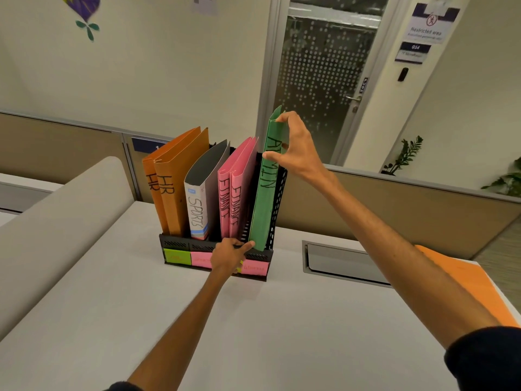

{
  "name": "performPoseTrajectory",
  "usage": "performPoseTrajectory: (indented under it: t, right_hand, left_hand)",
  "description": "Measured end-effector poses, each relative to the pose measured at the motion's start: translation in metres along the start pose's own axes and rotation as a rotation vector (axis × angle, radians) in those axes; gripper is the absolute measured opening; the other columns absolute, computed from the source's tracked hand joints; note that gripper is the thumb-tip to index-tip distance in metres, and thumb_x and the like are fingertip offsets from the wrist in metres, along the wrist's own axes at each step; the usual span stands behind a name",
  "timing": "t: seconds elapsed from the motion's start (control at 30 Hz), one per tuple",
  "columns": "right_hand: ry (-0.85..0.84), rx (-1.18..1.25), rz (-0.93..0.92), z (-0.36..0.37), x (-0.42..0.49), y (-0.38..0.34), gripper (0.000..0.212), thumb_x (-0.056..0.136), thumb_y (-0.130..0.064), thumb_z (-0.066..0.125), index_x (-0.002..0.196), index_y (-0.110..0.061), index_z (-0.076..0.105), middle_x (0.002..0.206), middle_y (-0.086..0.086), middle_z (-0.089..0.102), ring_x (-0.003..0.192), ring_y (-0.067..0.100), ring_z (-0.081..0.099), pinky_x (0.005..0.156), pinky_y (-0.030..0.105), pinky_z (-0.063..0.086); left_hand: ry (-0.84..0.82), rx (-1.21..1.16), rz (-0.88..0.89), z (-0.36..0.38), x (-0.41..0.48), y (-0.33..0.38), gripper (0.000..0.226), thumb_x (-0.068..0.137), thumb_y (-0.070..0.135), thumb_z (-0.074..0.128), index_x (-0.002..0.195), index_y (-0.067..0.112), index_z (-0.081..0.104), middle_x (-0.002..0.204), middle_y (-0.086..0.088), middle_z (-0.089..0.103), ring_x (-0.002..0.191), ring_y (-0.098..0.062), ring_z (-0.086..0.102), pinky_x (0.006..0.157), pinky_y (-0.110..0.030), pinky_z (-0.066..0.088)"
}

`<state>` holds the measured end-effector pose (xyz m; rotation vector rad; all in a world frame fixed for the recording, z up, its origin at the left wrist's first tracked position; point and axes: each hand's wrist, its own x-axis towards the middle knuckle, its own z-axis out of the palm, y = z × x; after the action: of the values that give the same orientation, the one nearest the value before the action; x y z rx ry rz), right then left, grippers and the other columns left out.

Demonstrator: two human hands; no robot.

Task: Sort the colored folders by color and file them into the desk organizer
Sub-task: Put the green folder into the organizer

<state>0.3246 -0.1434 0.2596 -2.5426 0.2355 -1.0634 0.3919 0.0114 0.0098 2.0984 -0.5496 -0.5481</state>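
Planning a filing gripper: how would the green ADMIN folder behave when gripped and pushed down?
Probably light: the right hand pinches the green folder near its top. Likely floppy: it is tall and thin, and the left hand touches its lower edge at the organizer.

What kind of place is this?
Most likely an office: a desk with low cubicle partitions, a desk organizer holding labelled folders, and a door sign reading Restricted area.

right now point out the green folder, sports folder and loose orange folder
green folder (265,204), head view, middle of its spine
sports folder (197,210), head view, on its lettered spine
loose orange folder (476,289), head view, its bare cover
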Motion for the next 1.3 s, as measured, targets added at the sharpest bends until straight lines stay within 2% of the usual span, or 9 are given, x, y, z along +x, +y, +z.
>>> performPoseTrajectory:
  t: [0.13, 0.3, 0.47, 0.67, 0.87, 1.0, 1.13, 1.2, 1.3]
  right_hand:
    - [0.020, 0.009, 0.017, 0.001, 0.000, 0.001, 0.062, 0.066, -0.025, 0.084, 0.112, -0.009, 0.046, 0.114, 0.003, 0.053, 0.105, 0.017, 0.052, 0.093, 0.031, 0.049]
    - [0.037, 0.026, 0.022, 0.003, 0.001, 0.001, 0.061, 0.065, -0.021, 0.085, 0.111, -0.008, 0.047, 0.113, 0.004, 0.054, 0.104, 0.016, 0.052, 0.093, 0.028, 0.048]
    - [-0.016, -0.001, -0.013, 0.010, -0.005, 0.003, 0.058, 0.065, -0.021, 0.086, 0.108, -0.006, 0.049, 0.110, 0.004, 0.054, 0.102, 0.016, 0.051, 0.088, 0.020, 0.043]
    - [0.041, 0.025, 0.034, 0.006, 0.001, 0.012, 0.060, 0.064, -0.025, 0.086, 0.109, -0.009, 0.049, 0.113, 0.002, 0.054, 0.104, 0.013, 0.051, 0.084, 0.008, 0.038]
    - [0.019, -0.002, 0.015, 0.014, -0.005, 0.019, 0.063, 0.064, -0.036, 0.085, 0.110, -0.012, 0.050, 0.113, -0.003, 0.044, 0.104, 0.009, 0.043, 0.082, 0.003, 0.036]
    - [-0.008, 0.029, 0.024, 0.020, -0.011, 0.024, 0.070, 0.072, -0.039, 0.082, 0.130, -0.015, 0.051, 0.139, 0.006, 0.036, 0.129, 0.016, 0.037, 0.104, 0.024, 0.035]
    - [0.006, 0.119, 0.049, 0.031, -0.019, 0.026, 0.068, 0.073, -0.031, 0.082, 0.133, -0.022, 0.052, 0.154, 0.007, 0.024, 0.142, 0.020, 0.026, 0.110, 0.035, 0.035]
    - [0.007, 0.177, 0.055, 0.039, -0.025, 0.025, 0.064, 0.074, -0.025, 0.082, 0.131, -0.021, 0.054, 0.152, 0.005, 0.024, 0.143, 0.023, 0.027, 0.105, 0.048, 0.047]
    - [0.035, 0.215, 0.089, 0.059, -0.043, 0.027, 0.053, 0.076, -0.015, 0.079, 0.124, -0.019, 0.057, 0.147, 0.006, 0.031, 0.137, 0.025, 0.035, 0.092, 0.049, 0.056]
  left_hand:
    - [0.063, 0.032, -0.005, 0.007, 0.001, -0.002, 0.057, 0.078, 0.067, 0.062, 0.100, 0.015, 0.068, 0.071, -0.001, 0.073, 0.063, -0.021, 0.071, 0.065, -0.041, 0.061]
    - [0.131, 0.181, 0.004, 0.011, -0.001, 0.000, 0.064, 0.082, 0.073, 0.051, 0.104, 0.016, 0.069, 0.092, -0.007, 0.073, 0.088, -0.028, 0.069, 0.082, -0.041, 0.056]
    - [0.186, 0.291, 0.025, 0.016, -0.003, 0.001, 0.063, 0.085, 0.069, 0.051, 0.116, 0.015, 0.066, 0.105, -0.008, 0.071, 0.098, -0.029, 0.066, 0.079, -0.037, 0.051]
    - [0.191, 0.339, 0.043, 0.014, -0.001, 0.001, 0.074, 0.078, 0.080, 0.046, 0.111, 0.017, 0.067, 0.097, -0.004, 0.072, 0.090, -0.026, 0.067, 0.076, -0.036, 0.054]
    - [0.216, 0.358, 0.019, 0.019, 0.002, 0.000, 0.067, 0.081, 0.073, 0.051, 0.115, 0.017, 0.065, 0.101, -0.005, 0.072, 0.094, -0.027, 0.067, 0.076, -0.035, 0.051]
    - [0.257, 0.358, 0.014, 0.024, 0.001, -0.001, 0.065, 0.083, 0.071, 0.051, 0.118, 0.018, 0.064, 0.102, -0.006, 0.072, 0.094, -0.028, 0.067, 0.075, -0.035, 0.051]
    - [0.348, 0.379, 0.077, 0.026, -0.002, 0.001, 0.067, 0.081, 0.074, 0.051, 0.121, 0.023, 0.061, 0.093, -0.002, 0.074, 0.088, -0.025, 0.069, 0.068, -0.032, 0.050]
    - [0.340, 0.361, 0.093, 0.029, -0.001, 0.003, 0.071, 0.080, 0.076, 0.050, 0.127, 0.023, 0.057, 0.094, -0.004, 0.073, 0.089, -0.026, 0.069, 0.070, -0.035, 0.052]
    - [0.320, 0.313, 0.100, 0.032, 0.000, 0.001, 0.072, 0.081, 0.075, 0.049, 0.131, 0.023, 0.055, 0.101, -0.005, 0.073, 0.096, -0.027, 0.068, 0.075, -0.037, 0.054]
